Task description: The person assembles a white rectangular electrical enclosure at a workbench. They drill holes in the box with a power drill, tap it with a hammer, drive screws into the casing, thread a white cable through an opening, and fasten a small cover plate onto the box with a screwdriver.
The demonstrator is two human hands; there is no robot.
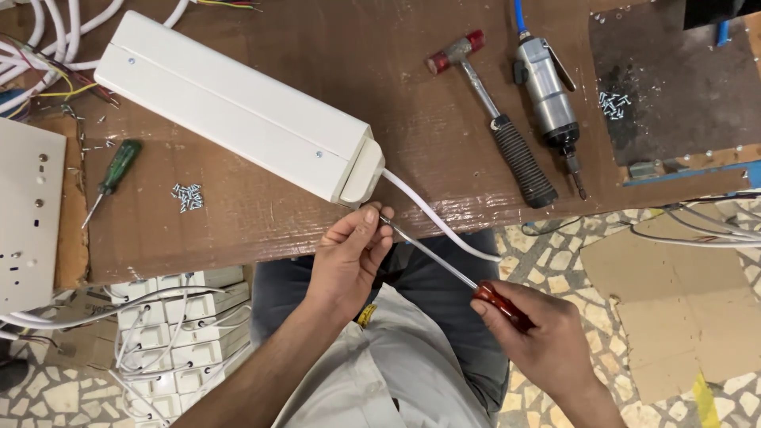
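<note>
A long white plastic box lies diagonally on the brown workbench, its end cap near the bench's front edge. A white cable runs out of that end. My right hand grips the red handle of a screwdriver, whose metal shaft points up-left toward the end cap. My left hand pinches the shaft near its tip, just below the box's end. Whether the tip touches a screw is hidden by my fingers.
On the bench lie a red-headed hammer, a pneumatic driver with a blue hose, a green screwdriver and small piles of screws. A white panel sits at left. Stacked white boxes and cardboard lie on the floor.
</note>
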